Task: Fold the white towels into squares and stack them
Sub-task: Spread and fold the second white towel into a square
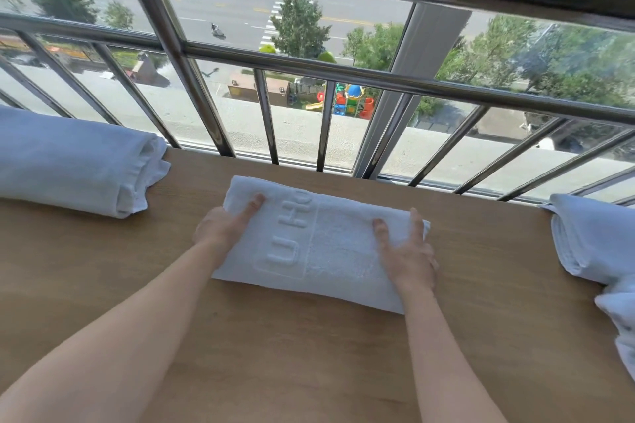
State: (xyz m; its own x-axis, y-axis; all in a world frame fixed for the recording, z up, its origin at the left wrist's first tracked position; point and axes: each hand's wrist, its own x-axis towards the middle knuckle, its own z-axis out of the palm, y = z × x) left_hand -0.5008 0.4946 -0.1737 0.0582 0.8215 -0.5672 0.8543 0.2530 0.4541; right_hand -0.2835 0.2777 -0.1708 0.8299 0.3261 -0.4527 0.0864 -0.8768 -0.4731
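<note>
Daylight comes through a window [240,3] behind a metal railing [309,66] across the upper half, with a street and playground far below. A wooden table [309,354] spans the lower half. A towel bundle [75,161] lies at middle left and a towel heap [591,240] at the right edge. At centre lies a folded towel [319,247]. The left hand [220,228] pinches its left end, thumb on top. The right hand [409,257] presses flat on its right end.

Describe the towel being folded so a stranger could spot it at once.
On the wooden table by the barred window, look at the middle, between the rolled towel bundle on the left and the towel heap on the right. The folded white towel lies flat there, with the left hand and right hand at its ends, and it alone shows embossed letters.
</note>
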